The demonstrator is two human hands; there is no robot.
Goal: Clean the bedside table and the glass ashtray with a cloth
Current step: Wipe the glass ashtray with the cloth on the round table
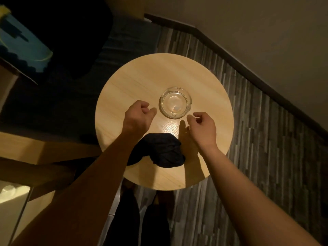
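A round light-wood bedside table [124, 80] fills the middle of the view. Near its centre stands a clear glass ashtray [175, 102] with nothing in it. A dark crumpled cloth [163, 151] lies on the near part of the tabletop, between my forearms. My left hand [139, 115] hovers just left of the ashtray, fingers loosely curled, holding nothing. My right hand [202, 128] hovers just below and right of the ashtray, fingers also loosely curled and holding nothing. Neither hand touches the ashtray or the cloth.
A wall with a dark skirting board [248, 68] runs diagonally to the right over striped grey flooring [266, 157]. Dark furniture [71, 50] stands left of the table, and a wooden ledge [26, 144] sits lower left. My legs [142, 219] are below the table's near edge.
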